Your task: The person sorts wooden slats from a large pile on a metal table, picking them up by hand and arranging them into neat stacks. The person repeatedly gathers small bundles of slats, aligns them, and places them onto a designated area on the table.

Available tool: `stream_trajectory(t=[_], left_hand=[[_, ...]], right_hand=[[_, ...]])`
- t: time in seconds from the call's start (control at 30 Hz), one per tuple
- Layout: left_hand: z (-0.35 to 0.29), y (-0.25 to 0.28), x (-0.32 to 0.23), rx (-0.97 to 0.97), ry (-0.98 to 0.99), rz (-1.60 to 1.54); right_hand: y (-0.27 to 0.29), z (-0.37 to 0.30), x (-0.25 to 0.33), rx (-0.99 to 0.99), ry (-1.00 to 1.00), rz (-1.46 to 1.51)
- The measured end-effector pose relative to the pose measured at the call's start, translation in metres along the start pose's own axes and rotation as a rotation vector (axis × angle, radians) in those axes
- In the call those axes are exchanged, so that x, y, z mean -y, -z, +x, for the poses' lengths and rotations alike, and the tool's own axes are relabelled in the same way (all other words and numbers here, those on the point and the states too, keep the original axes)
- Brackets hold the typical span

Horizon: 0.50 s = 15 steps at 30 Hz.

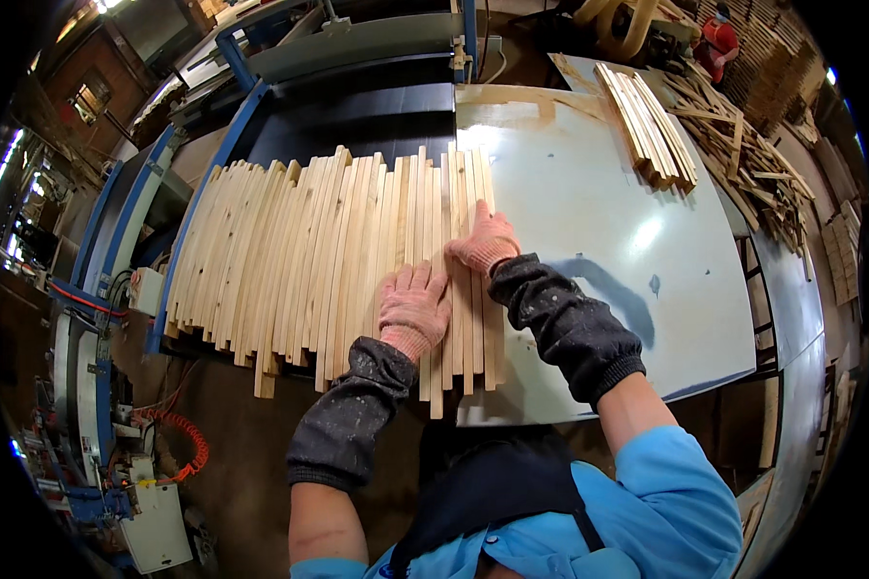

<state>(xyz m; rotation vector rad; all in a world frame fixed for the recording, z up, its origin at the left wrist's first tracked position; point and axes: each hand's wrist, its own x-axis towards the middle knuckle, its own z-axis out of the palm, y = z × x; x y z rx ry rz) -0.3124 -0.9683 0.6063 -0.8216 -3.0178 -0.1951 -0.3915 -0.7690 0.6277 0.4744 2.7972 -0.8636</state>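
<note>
A broad row of long, narrow wooden strips lies side by side in front of me, their ends uneven. My left hand, in a pink work glove, rests on top of the strips with its fingers stretched out. Farther up and to the right, my right hand, gloved the same way, lies on the rightmost strips with its fingers extended. The strips under my right hand reach onto a pale, shiny table top. Dark sleeve covers wrap both forearms.
Behind the strips is a dark conveyor belt in a blue frame. A stack of wooden strips sits at the table's far right, near a heap of scrap wood. A person in red is far back. Machinery with an orange coiled hose stands left.
</note>
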Motion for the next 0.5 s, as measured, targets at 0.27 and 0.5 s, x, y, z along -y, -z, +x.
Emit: stream_trajectory(t=[0.27,0.5], left_hand=[[-0.004,-0.018,0.005,-0.036,0.043,-0.076],[-0.006,-0.042,0.018,-0.014,0.1,-0.225]], right_hand=[[0.033,-0.019,-0.052,-0.053,-0.038,-0.039],[0.04,-0.027,-0.087,-0.075,-0.034,-0.128]])
